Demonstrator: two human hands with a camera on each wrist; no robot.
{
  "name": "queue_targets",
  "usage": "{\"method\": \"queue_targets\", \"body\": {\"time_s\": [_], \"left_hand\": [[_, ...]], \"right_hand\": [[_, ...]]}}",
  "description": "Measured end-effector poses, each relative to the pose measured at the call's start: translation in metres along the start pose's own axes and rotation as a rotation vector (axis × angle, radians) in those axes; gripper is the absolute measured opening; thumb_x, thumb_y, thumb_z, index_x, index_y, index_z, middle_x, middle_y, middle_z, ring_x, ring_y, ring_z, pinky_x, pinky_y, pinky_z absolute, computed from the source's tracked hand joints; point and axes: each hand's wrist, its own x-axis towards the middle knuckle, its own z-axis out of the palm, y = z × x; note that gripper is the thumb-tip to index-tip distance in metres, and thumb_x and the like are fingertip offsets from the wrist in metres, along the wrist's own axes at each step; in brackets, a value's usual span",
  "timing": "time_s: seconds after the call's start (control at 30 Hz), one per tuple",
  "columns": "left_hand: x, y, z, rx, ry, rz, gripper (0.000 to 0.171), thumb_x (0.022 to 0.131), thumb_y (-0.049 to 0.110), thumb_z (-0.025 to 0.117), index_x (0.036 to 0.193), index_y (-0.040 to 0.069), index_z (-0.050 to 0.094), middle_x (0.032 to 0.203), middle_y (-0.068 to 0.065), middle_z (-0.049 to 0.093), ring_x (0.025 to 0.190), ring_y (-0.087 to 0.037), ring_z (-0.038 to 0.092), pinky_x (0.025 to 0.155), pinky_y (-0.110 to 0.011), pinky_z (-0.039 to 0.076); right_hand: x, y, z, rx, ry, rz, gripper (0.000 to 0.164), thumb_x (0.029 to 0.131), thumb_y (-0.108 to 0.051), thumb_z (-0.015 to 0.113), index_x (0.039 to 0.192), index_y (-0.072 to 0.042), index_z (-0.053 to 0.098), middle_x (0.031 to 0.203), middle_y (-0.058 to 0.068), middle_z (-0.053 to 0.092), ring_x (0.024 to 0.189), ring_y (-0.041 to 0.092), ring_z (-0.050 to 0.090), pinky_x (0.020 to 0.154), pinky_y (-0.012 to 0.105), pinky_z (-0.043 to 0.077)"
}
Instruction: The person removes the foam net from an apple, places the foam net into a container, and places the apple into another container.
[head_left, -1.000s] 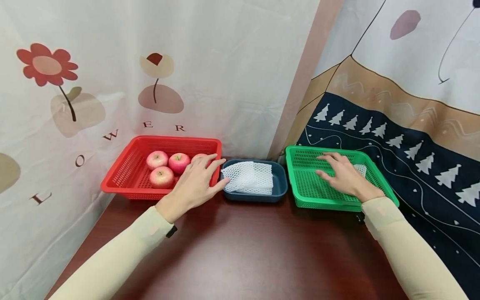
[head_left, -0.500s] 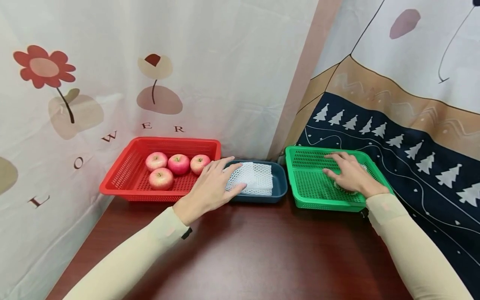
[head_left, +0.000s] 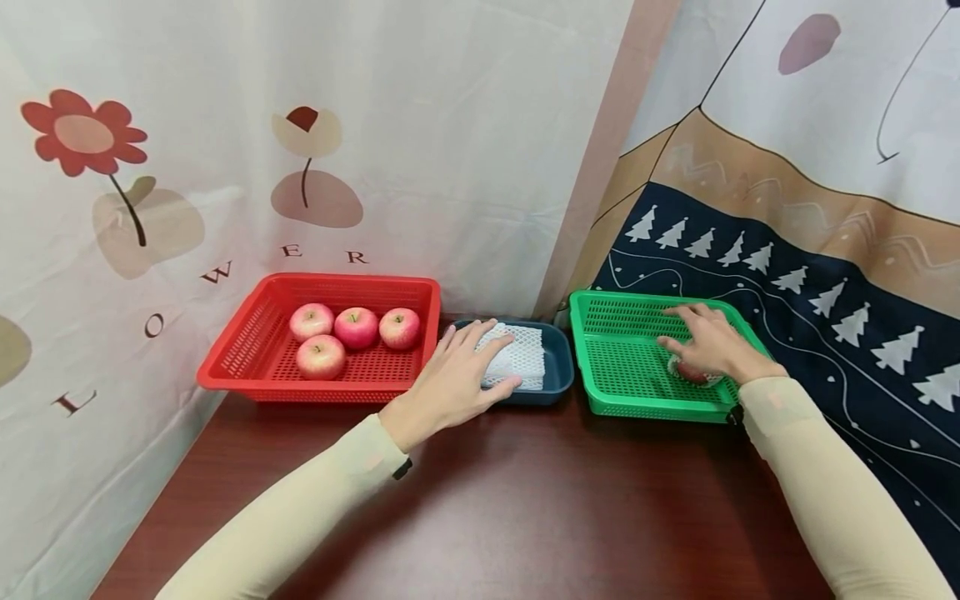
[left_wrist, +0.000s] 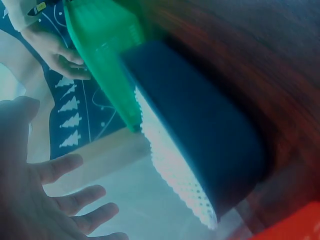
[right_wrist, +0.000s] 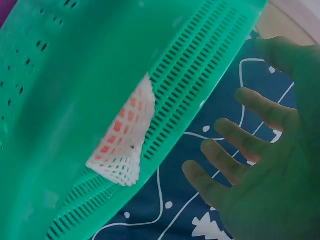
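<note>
My left hand (head_left: 450, 379), fingers spread and holding nothing, hovers over the left part of the small dark-blue tray (head_left: 559, 358). White foam net sleeves (head_left: 529, 354) lie flat in that tray, partly hidden by the hand. Over the right side of the green basket (head_left: 618, 367) is my right hand (head_left: 716, 343), its fingers extended and apart from what lies below. Beneath it an apple in a white foam net (head_left: 692, 372) rests in the basket. The right wrist view shows this netted apple (right_wrist: 125, 135) near the basket's slotted wall, with a gap to the fingers.
A red basket (head_left: 251, 337) at the left holds several bare apples (head_left: 321, 357). The three containers stand in a row at the back of the brown table (head_left: 525, 492), against a printed curtain (head_left: 465, 167).
My left hand has moved right, from the red basket's edge to above the blue tray. My right hand has shifted slightly right, and the netted apple beneath it shows more.
</note>
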Motion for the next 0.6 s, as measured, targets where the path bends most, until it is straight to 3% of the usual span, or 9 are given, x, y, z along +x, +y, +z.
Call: {"method": "queue_targets", "body": {"time_s": [0.37,0.6], "left_hand": [[0.016,0.023,0.018,-0.059,-0.089,-0.003,0.079,0.110,0.067,0.066,0.176,0.026,0.052,0.186,-0.013,0.043,0.171,-0.038,0.044,0.142,-0.075,0.031],[0.027,0.039,0.030,-0.065,-0.110,0.003,0.081,0.111,0.068,0.065,0.179,0.028,0.048,0.187,-0.011,0.041,0.172,-0.036,0.042,0.143,-0.073,0.031]], "right_hand": [[0.012,0.010,-0.007,-0.055,-0.084,0.027,0.074,0.118,-0.038,0.067,0.172,0.007,0.044,0.175,0.050,0.034,0.157,0.078,0.030,0.129,0.091,0.029],[0.014,0.006,-0.016,-0.103,-0.218,0.158,0.086,0.119,-0.045,0.063,0.172,0.016,0.033,0.169,0.057,0.030,0.155,0.081,0.027,0.127,0.092,0.031]]}}
